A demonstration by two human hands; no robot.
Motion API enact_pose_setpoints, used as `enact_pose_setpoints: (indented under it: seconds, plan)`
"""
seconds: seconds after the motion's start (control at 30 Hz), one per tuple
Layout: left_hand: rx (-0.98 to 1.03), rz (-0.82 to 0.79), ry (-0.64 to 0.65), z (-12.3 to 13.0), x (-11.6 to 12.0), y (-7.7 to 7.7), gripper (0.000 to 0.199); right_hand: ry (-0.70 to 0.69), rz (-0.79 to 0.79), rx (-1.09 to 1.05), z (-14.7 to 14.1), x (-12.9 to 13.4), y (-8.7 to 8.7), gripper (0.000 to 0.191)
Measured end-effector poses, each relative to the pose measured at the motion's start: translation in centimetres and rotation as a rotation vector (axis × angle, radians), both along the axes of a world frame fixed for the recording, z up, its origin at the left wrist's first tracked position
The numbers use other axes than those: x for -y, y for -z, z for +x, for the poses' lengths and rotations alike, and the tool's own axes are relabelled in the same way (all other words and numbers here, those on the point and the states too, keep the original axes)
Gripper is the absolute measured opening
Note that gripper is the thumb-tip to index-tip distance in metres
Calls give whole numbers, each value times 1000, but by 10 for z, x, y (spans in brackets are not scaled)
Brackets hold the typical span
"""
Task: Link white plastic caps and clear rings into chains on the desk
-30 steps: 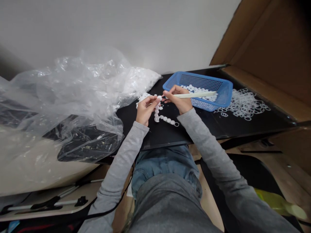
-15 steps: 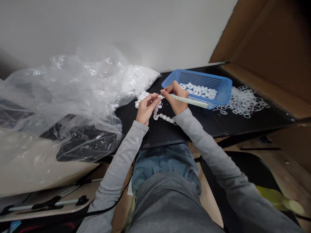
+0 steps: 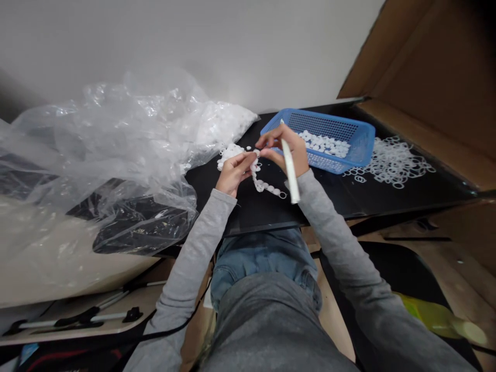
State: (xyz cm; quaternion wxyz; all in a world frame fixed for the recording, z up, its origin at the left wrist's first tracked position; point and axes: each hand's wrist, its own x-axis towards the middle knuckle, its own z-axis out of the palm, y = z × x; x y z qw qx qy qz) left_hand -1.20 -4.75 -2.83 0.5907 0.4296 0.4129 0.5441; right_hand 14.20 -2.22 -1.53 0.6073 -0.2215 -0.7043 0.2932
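Over the black table, my left hand (image 3: 231,173) pinches the upper end of a chain of small white discs (image 3: 267,187) between thumb and fingertips. The chain hangs down and trails rightward on the table, with a ring at its far end. My right hand (image 3: 289,150) has a long pale-green stick-like tool (image 3: 290,170) lodged in it, slanting down past the palm; its kind is unclear. The right thumb and fingers meet a small white disc at the left fingertips. A heap of white discs (image 3: 231,151) lies behind my left hand.
Just behind my right hand stands a blue mesh basket (image 3: 364,139) holding white discs. Loose white rings (image 3: 395,163) are piled to its right, beside a cardboard box (image 3: 434,93). A large clear plastic bag (image 3: 127,134) covers the left side. A yellow bottle (image 3: 430,315) is at lower right.
The tool in my right hand has swung from nearly level to nearly upright. My right fingers have shifted and spread slightly, still beside the left fingertips. My left hand stays pinched on the chain.
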Motion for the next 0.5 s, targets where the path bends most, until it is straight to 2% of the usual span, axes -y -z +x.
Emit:
enact_pose_setpoints:
  seconds: [0.1,0.23,0.33,0.5]
  plan:
    - [17,0,-10,0,-1,1,28,-79,-79,122,-1,-6,3,46]
    - [8,12,20,1,1,-1,27,-89,-232,19,1,-8,0,50]
    - [-51,51,59,1,3,-2,29,-163,-262,-74,7,-13,2,50]
    - [-163,132,38,2,2,0,27,-304,-289,-125,13,-22,11,49]
